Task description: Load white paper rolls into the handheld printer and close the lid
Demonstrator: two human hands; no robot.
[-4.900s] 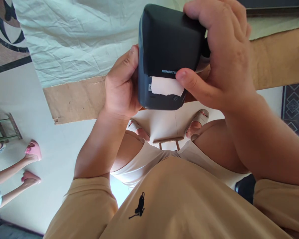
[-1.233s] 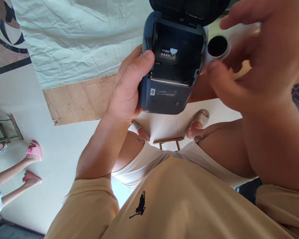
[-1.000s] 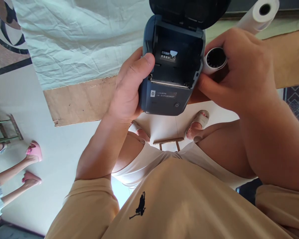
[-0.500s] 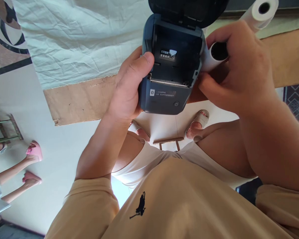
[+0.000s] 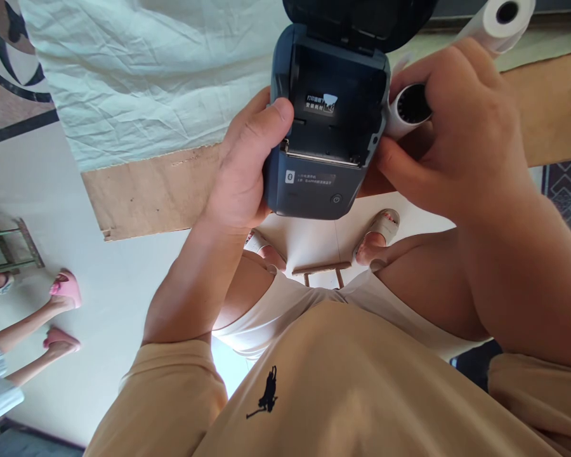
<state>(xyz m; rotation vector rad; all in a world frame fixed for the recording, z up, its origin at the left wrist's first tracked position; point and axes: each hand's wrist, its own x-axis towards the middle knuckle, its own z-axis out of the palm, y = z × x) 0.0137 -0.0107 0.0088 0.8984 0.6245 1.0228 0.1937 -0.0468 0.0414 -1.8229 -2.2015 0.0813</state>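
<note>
A dark blue label printer (image 5: 309,181) is held up in my left hand (image 5: 250,155), the thumb lying along its left side. Its black lid (image 5: 361,22) stands raised at the top, and the paper bay shows a small printed sticker but no roll inside. My right hand (image 5: 466,127) is closed round a white paper roll (image 5: 400,124) with a dark core, close against the printer's right edge. Whether roll and printer touch, I cannot tell.
Another white paper roll (image 5: 492,32) stands at the upper right. A pale green cloth (image 5: 162,76) covers a board with a bare wooden edge (image 5: 147,190). On the left, a person in pink slippers (image 5: 66,289) is near a metal-framed stool (image 5: 14,247).
The paper roll in my right hand has turned slightly, so the ridged inside of its core shows more. The printer and my left hand have barely shifted.
</note>
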